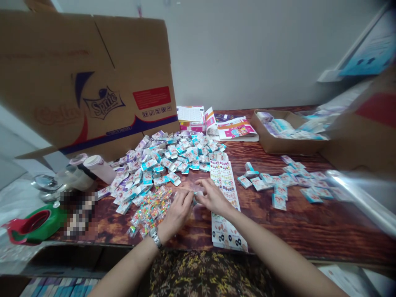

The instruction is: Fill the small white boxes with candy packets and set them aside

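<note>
Left hand [179, 209]: fingers close together and bent downward, tips beside the small item; whether they grip it cannot be told.
Right hand [213, 198]: thumb and forefinger curved toward each other, pinching the small item between them.
Small item [198, 194]: pale with some teal, mostly covered, between both hands just left of the sticker sheets; its long axis and facing cannot be told.
Wrist: a metal watch [155, 238] on the left.
Table [262, 227]: dark reddish wood with streaked grain.
Sticker sheets [225, 185]: long side running from the near edge toward the wall [247, 53], partly under the right forearm.
Box pile [167, 163]: small white, teal and purple boxes at many angles.
Sweet packets [151, 208]: clear, colourful, heaped left of the left hand.
Scattered boxes [280, 183]: lying flat, right of the sheets.
Carton [148, 62]: large, brown, standing behind the pile.
Cardboard tray [287, 147]: far right, holding more packs.
Tape dispenser [49, 220]: green and red, near the table's left end.
</note>
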`<state>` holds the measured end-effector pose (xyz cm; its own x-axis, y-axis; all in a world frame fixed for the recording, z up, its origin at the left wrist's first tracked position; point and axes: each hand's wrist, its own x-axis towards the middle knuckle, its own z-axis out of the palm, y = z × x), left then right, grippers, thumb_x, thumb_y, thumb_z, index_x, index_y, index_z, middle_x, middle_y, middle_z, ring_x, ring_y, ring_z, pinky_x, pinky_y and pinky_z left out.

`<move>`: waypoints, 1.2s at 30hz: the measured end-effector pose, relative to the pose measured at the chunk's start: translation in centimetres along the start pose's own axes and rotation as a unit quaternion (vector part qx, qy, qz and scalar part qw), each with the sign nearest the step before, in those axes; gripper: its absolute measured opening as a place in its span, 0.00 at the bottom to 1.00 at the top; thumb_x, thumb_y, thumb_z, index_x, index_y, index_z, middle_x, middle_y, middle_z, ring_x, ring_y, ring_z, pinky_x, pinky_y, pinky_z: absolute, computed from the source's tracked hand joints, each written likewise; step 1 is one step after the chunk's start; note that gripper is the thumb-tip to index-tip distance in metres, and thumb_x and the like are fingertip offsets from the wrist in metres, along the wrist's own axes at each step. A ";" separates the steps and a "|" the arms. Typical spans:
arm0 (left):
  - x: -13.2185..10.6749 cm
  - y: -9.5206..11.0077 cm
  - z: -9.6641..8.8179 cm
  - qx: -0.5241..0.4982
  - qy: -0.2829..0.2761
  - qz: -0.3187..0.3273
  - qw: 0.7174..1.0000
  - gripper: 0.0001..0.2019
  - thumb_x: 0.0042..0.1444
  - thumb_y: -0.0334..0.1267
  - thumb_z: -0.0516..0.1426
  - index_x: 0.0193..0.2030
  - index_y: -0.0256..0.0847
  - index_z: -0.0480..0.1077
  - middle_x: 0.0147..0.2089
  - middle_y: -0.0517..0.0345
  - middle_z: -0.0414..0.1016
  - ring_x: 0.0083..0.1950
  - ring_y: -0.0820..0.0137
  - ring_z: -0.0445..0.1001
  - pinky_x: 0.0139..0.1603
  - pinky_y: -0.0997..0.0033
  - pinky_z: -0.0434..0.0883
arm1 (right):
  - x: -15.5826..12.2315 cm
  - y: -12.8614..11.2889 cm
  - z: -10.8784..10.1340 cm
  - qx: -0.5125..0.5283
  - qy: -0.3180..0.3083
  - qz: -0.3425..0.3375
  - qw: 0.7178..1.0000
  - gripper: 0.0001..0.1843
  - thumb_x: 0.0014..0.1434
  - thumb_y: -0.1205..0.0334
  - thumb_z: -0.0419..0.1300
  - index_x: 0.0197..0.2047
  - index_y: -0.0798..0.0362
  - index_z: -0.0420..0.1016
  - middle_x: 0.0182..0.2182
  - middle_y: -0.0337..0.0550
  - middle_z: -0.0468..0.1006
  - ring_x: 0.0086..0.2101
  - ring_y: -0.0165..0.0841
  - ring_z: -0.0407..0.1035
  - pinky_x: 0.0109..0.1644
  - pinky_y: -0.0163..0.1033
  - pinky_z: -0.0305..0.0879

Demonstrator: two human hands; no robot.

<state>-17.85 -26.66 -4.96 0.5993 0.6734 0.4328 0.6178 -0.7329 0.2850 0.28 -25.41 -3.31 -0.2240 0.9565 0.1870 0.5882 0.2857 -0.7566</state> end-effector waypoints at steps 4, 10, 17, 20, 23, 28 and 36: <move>0.0 0.2 0.2 -0.028 -0.020 0.003 0.999 0.24 0.59 0.27 0.47 0.62 0.41 0.52 0.51 0.44 0.62 0.52 0.60 0.64 0.49 0.59 0.68 | 0.2 0.5 0.0 0.066 -0.054 0.029 0.996 0.17 0.53 0.65 0.58 0.47 0.52 0.65 0.28 0.36 0.70 0.26 0.28 0.63 0.29 0.32 0.57; 0.4 0.3 0.4 -0.081 -0.017 -0.020 0.996 0.19 0.57 0.28 0.49 0.55 0.40 0.59 0.47 0.47 0.63 0.48 0.62 0.65 0.47 0.61 0.68 | -0.1 0.4 0.1 0.130 -0.047 0.021 0.990 0.17 0.55 0.65 0.57 0.48 0.51 0.64 0.30 0.37 0.71 0.28 0.29 0.66 0.29 0.32 0.60; 1.1 0.6 -0.3 -0.110 0.016 -0.068 0.992 0.14 0.55 0.28 0.50 0.49 0.39 0.61 0.44 0.50 0.64 0.46 0.63 0.65 0.45 0.63 0.68 | -2.0 -0.8 -0.8 0.040 0.034 -0.100 0.994 0.06 0.60 0.66 0.52 0.38 0.51 0.70 0.38 0.45 0.70 0.39 0.34 0.67 0.40 0.37 0.64; 1.1 1.0 -0.1 -0.117 0.014 -0.061 0.991 0.16 0.55 0.27 0.50 0.51 0.39 0.59 0.44 0.50 0.64 0.45 0.64 0.66 0.44 0.63 0.69 | -2.2 -1.2 0.0 0.037 0.068 -0.066 0.995 0.08 0.59 0.66 0.53 0.43 0.51 0.68 0.35 0.44 0.72 0.36 0.34 0.68 0.39 0.37 0.65; 0.9 1.1 0.1 -0.106 0.025 -0.044 0.993 0.18 0.56 0.26 0.49 0.54 0.38 0.57 0.47 0.47 0.63 0.49 0.62 0.66 0.48 0.61 0.69 | -2.3 -1.5 0.8 0.105 0.101 -0.012 0.989 0.15 0.59 0.64 0.54 0.51 0.51 0.64 0.36 0.43 0.74 0.34 0.33 0.70 0.36 0.36 0.66; 0.7 0.9 0.2 -0.058 0.030 -0.041 0.997 0.18 0.57 0.26 0.48 0.54 0.36 0.56 0.48 0.44 0.65 0.52 0.60 0.65 0.51 0.58 0.68 | -2.4 -1.6 1.7 0.210 0.089 0.018 0.973 0.10 0.61 0.59 0.53 0.40 0.52 0.74 0.36 0.42 0.76 0.37 0.33 0.71 0.41 0.37 0.68; 0.3 1.0 1.2 -0.042 0.056 -0.047 0.996 0.21 0.56 0.26 0.49 0.57 0.35 0.54 0.50 0.43 0.66 0.53 0.59 0.66 0.52 0.56 0.68 | -1.8 -1.0 2.0 0.249 0.090 0.060 0.962 0.10 0.57 0.58 0.58 0.41 0.52 0.75 0.35 0.42 0.77 0.35 0.33 0.71 0.41 0.37 0.67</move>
<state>-16.51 -27.08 -5.55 0.4766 0.7284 0.4923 0.6214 -0.6752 0.3975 -1.44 -27.56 -4.09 -0.0125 0.9883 0.1519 0.1452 0.1521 -0.9776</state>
